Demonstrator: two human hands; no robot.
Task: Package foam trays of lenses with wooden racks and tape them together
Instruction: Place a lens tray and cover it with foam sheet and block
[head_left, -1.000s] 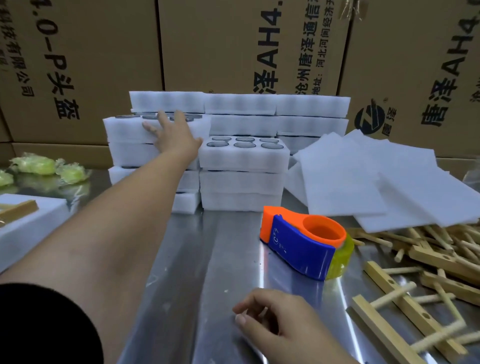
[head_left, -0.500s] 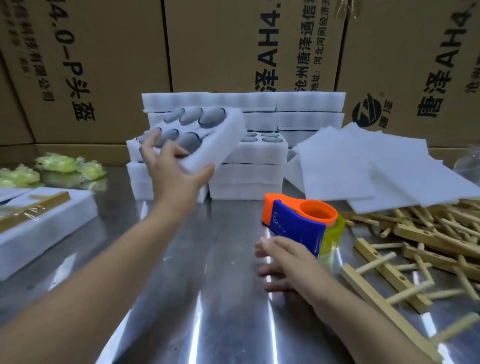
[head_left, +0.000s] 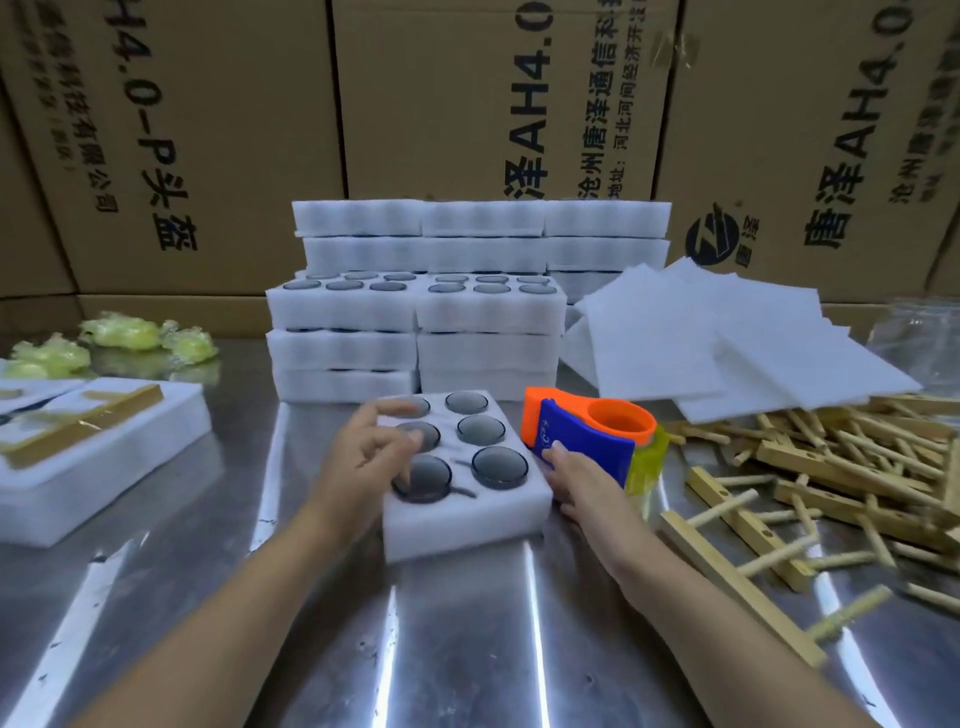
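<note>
A white foam tray with several dark round lenses lies flat on the steel table in front of me. My left hand rests on the tray's left part, its fingers spread loosely over the lenses. My right hand touches the tray's right edge with straight fingers. An orange and blue tape dispenser stands just right of the tray. Loose wooden racks are piled at the right.
Stacks of foam trays stand behind the tray, with cardboard boxes beyond. Flat foam sheets lie at the back right. A foam pack with a wooden rack on top sits at the left, yellow-green wads behind it.
My left hand lifted a tray off the back stack and brought it down onto the table. My right hand moved forward to the tray's right edge.
</note>
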